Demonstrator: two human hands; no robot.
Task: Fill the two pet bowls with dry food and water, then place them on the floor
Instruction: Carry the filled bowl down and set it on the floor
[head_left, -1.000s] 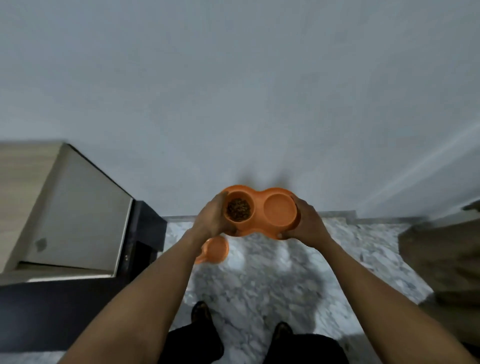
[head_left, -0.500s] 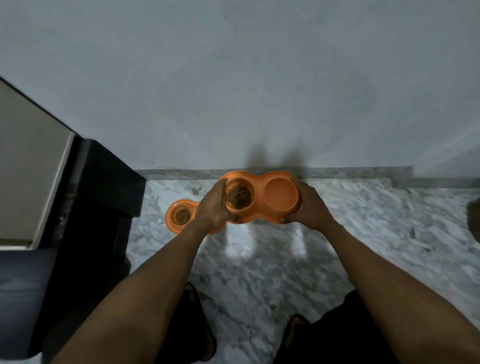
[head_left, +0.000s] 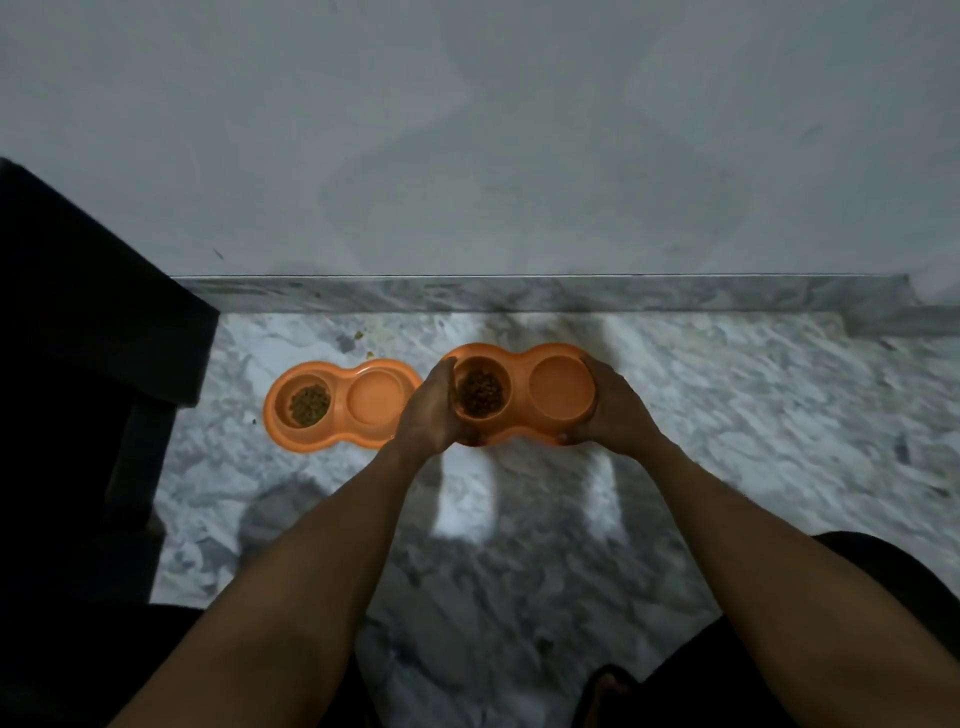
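Dim light from behind casts soft shadows on the wall (head_left: 467, 130), pale glare streaks the floor (head_left: 753, 415), detail blurs, edges bend.

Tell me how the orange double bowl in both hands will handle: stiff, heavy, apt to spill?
Probably stiff: the double bowl shows no sag with the left hand and right hand gripping only its ends. Likely spill-prone if tilted: loose kibble sits in one cup.

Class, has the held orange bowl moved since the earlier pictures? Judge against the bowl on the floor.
Yes: the held bowl has dropped toward the floor, now nearly level with and right of the floor bowl.
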